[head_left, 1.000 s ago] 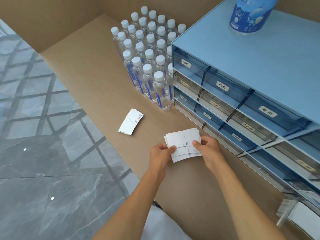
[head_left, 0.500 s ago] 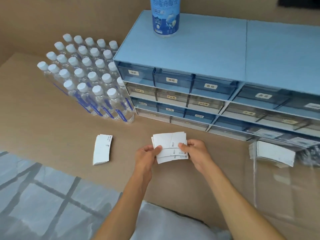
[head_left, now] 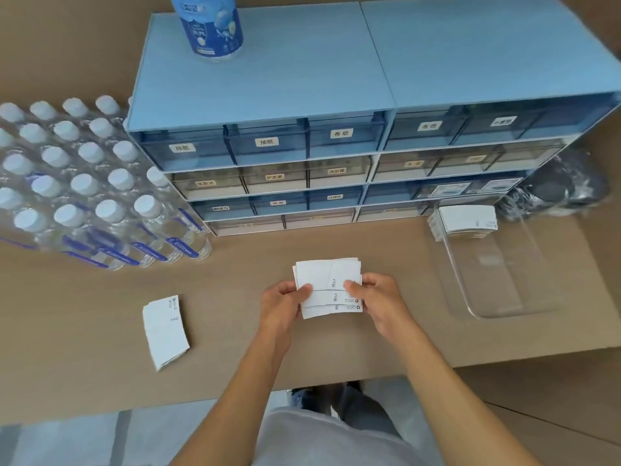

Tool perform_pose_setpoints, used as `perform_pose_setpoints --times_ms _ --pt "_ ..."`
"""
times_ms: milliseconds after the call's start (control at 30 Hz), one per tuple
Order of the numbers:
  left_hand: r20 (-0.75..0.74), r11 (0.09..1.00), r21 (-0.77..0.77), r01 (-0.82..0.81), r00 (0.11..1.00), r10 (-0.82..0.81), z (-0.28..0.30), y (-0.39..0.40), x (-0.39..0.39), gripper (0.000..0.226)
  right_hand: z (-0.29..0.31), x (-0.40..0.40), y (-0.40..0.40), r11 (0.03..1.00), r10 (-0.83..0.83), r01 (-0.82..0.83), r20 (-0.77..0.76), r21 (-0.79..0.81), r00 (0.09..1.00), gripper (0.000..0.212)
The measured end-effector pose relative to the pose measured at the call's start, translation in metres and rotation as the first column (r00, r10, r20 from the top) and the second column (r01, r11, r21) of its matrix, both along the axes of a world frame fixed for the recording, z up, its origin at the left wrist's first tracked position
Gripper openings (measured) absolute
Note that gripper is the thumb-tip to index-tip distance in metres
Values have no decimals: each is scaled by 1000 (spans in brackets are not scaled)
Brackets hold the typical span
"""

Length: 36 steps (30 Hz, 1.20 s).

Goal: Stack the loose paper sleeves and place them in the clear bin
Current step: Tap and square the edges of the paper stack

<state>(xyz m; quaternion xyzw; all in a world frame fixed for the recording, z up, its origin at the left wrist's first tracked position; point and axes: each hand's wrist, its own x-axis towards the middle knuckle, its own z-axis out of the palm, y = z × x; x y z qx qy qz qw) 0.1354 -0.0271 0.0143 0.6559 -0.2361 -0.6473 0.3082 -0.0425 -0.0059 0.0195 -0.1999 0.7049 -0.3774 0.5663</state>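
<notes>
A fanned bundle of white paper sleeves [head_left: 324, 285] is held over the middle of the brown table. My left hand [head_left: 280, 302] grips its left edge and my right hand [head_left: 376, 297] grips its right edge. A second small pile of white sleeves [head_left: 165, 331] lies flat on the table to the left, apart from both hands. The clear bin [head_left: 510, 304] stands at the right of the table, and a stack of sleeves [head_left: 465, 222] rests at its far end.
A blue drawer cabinet [head_left: 268, 95] with labelled drawers stands behind the hands, a blue-and-white canister [head_left: 211, 25] on top. Several capped water bottles [head_left: 84, 183] crowd the left. A dark plastic-wrapped item [head_left: 557, 193] lies behind the bin. The table's front edge [head_left: 201, 403] runs near my body.
The view has swung right, bringing the clear bin and its stack fully into sight. Both hands keep hold of the same bundle; the loose pile on the left has not moved.
</notes>
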Motion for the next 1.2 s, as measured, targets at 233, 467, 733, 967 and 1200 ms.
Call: perform_pose_setpoints --times_ms 233,467,733,967,1200 --pt "63 997 -49 60 996 -57 -4 5 -14 14 -14 -12 8 1000 4 -5 -52 -26 999 10" --pt "115 976 -194 95 991 -74 -7 11 -20 20 -14 -17 14 982 49 -64 -92 -177 995 24" --pt "159 953 -287 98 986 -54 -13 29 -21 25 -23 -21 27 947 144 -192 -196 -257 970 25" --pt "193 936 -331 119 980 -56 -16 39 -21 27 -32 -19 36 931 143 -208 -224 -301 964 38" --pt "189 930 -345 130 980 -67 -22 39 -22 29 -40 -21 38 923 151 -213 -209 -319 966 39"
